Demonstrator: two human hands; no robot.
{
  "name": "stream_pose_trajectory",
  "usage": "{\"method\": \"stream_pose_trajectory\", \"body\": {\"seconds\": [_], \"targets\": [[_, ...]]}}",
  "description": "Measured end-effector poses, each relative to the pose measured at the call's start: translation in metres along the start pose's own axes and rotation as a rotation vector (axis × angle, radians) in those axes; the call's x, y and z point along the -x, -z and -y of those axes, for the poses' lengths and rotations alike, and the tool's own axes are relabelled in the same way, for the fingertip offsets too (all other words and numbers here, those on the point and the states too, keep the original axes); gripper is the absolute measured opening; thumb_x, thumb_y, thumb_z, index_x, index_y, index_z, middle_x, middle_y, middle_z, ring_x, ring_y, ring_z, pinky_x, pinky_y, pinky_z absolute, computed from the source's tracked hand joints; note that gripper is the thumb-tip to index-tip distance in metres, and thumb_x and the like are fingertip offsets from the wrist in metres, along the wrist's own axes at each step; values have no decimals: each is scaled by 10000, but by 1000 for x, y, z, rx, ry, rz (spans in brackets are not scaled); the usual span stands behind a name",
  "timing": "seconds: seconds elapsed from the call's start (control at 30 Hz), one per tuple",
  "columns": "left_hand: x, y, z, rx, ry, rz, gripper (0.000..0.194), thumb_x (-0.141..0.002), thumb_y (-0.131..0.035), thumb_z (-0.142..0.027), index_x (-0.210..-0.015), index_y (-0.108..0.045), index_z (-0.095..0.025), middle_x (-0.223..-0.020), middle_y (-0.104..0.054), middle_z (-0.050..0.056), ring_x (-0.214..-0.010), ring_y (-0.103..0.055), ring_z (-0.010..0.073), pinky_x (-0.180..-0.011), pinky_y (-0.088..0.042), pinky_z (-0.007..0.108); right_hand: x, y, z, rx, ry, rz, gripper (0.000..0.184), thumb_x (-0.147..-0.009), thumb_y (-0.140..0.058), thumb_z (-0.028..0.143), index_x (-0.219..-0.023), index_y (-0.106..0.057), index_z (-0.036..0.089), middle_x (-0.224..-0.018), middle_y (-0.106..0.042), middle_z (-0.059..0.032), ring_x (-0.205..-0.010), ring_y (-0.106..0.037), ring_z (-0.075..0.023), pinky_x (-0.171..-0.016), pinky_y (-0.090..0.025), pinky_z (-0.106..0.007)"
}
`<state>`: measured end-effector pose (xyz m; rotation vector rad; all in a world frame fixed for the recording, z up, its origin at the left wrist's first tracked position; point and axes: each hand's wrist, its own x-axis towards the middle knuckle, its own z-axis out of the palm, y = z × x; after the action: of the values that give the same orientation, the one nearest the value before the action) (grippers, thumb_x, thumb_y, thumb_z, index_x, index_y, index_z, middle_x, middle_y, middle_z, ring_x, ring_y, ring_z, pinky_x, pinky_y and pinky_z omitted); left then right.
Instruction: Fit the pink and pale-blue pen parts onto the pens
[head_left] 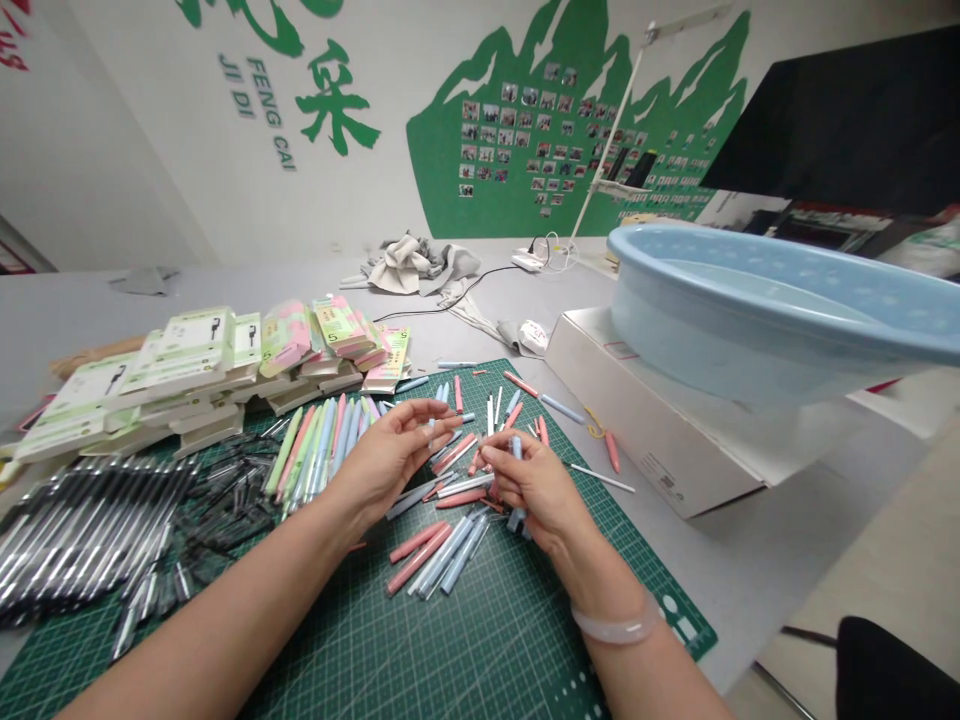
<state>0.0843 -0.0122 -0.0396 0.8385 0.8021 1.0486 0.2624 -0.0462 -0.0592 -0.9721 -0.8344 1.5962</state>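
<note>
My right hand (536,485) is closed around a light-blue pen barrel (517,515), with thumb and forefinger pinched at its upper side. To its left, my left hand (397,450) has bent fingers, and a small bluish piece shows near the fingertips; what exactly it is I cannot make out. Beneath and between both hands, pink, blue and white pen parts lie scattered on the green cutting mat (322,640). Nearer to me is a small group of pink barrels (418,560) and blue barrels (442,555). A row of pastel pens (322,440) lies left of my left hand.
Many black-and-clear pens (82,530) and loose black pen caps or clips (232,490) cover the left side. Behind them are stacked pen boxes (180,350). A blue basin (697,330) rests on a white carton (675,450) at right. Crumpled grey cloth (412,265) and a cable lie behind.
</note>
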Motion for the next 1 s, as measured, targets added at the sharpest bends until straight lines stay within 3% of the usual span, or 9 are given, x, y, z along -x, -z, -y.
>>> {"method": "stream_pose_trajectory", "body": {"seconds": [0.2,0.6,1.0], "targets": [[2,-14,6,60,-132,22,151,-773,-641,-142,-918,-601,-146,-1047,-652,84,-1088,-591,210,-990,-441,344,3,-10,-7,-16,-68,62,219,-691,-728,258,-785,-565,146,-671,-623,-2,-360,-248,21,-348,-96,-141],[9,-24,9,9,-108,60,141,-789,-628,-193,-917,-577,-159,-1062,-654,82,-1106,-579,224,-917,-478,343,3,-9,-7,-59,-100,75,258,-680,-744,278,-791,-556,140,-674,-623,-2,-366,-259,19,-344,-102,-132],[9,-22,7,-182,-196,44,166,-789,-622,-250,-926,-579,-168,-1051,-658,82,-1065,-603,235,-917,-448,367,3,-11,-7,-93,-128,104,258,-691,-738,277,-795,-548,135,-682,-616,-4,-373,-248,21,-345,-100,-124]]}}
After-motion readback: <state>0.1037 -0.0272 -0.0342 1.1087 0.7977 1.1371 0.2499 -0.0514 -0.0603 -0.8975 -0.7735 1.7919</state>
